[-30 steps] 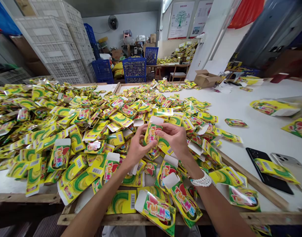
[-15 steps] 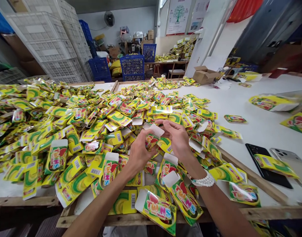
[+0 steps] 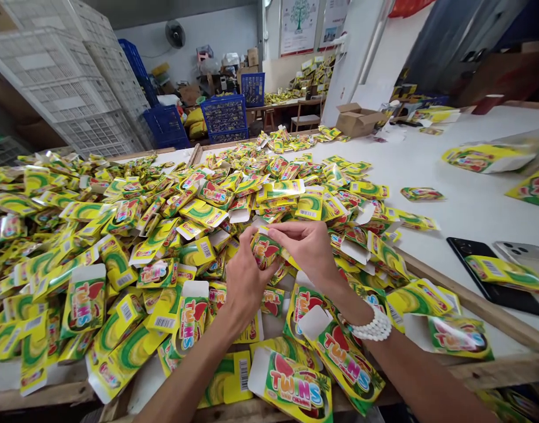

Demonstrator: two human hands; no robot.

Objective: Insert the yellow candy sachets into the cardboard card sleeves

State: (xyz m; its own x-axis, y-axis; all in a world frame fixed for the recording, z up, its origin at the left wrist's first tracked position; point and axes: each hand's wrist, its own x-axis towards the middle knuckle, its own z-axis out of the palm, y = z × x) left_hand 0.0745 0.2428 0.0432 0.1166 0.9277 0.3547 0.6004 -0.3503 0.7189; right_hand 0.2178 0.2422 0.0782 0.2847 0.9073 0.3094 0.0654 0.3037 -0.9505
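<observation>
Tabletop [image 3: 467, 217] under yellow Twins packets [image 3: 194, 235], stacked plastic crates [image 3: 71, 88] beyond

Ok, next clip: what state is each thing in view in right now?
Left hand: gripping the Twins pack
Right hand: pinching the same pack from above
Twins pack: held between both hands, above the pile
Cardboard box: open, flaps up
Black phone: lying flat, partly covered
</observation>
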